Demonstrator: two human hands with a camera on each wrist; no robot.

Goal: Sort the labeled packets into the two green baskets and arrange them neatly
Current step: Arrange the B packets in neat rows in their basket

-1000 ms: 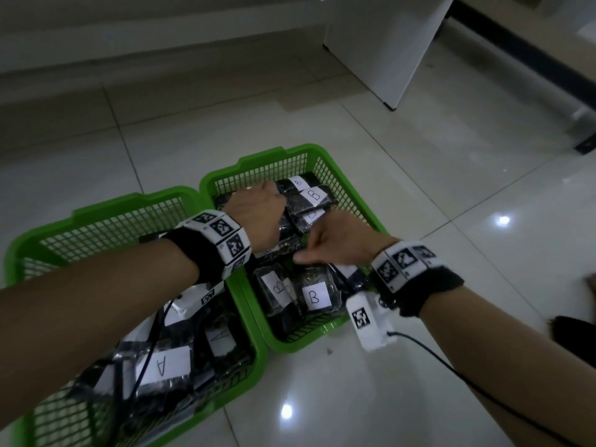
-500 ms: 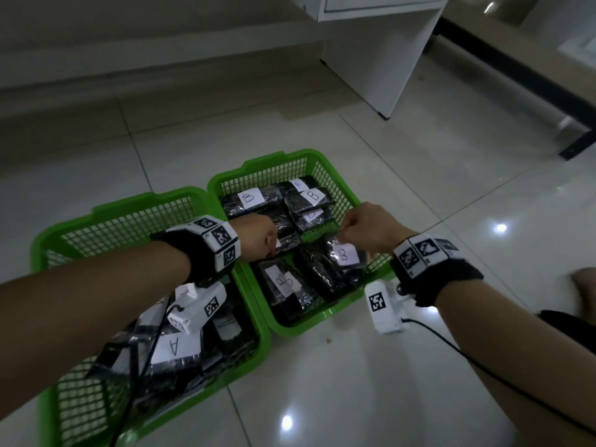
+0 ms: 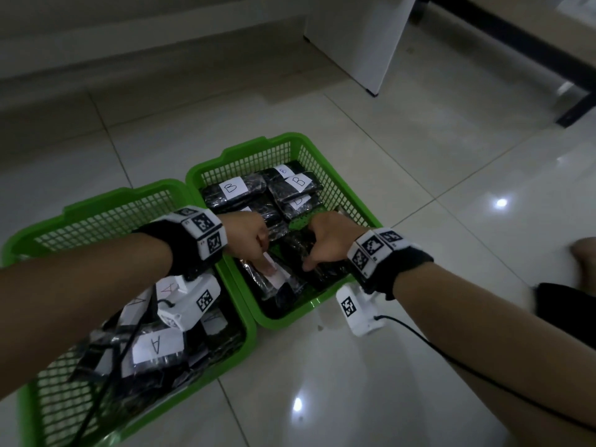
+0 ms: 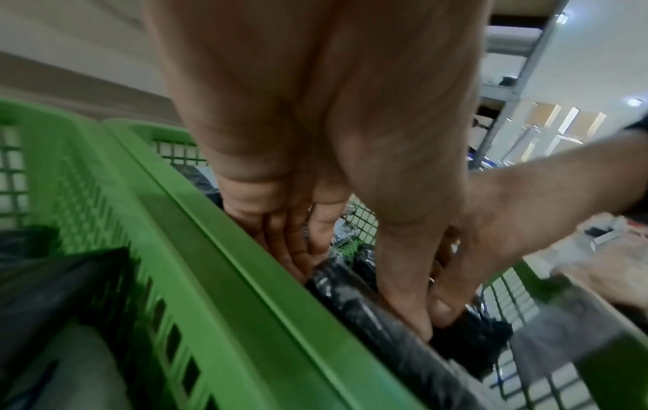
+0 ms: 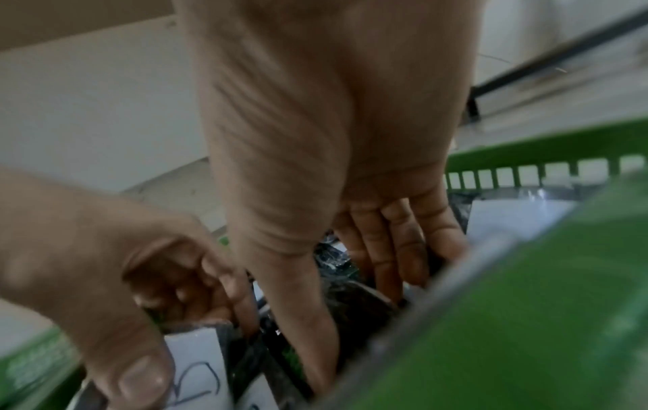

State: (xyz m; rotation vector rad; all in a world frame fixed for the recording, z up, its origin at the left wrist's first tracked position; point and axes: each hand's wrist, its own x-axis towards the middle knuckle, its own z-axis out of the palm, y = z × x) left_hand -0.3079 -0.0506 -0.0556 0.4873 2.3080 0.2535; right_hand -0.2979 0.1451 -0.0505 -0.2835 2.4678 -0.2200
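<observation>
Packets wrapped in dark glossy plastic with white paper labels marked A (image 3: 154, 346) fill the green plastic mesh basket on the left (image 3: 106, 217), piled loosely at odd angles. Just beside it, touching rim to rim, stands the second green mesh basket (image 3: 254, 150), where packets labelled B (image 3: 233, 188) lie in tidier rows at the far end. Both hands work in its near half. The left hand (image 3: 246, 235) pinches a white-labelled dark packet (image 3: 274, 279), thumb on the label and fingers curled at its far side. The right hand (image 3: 325, 241) grips a neighbouring dark packet (image 3: 306, 250) between thumb and straightish fingers. Sorting looks finished; the step in hand seems to be tidying the B basket. The next move probably calls for laying these two packets flat, side by side, labels up, then squaring the jumbled A pile.
</observation>
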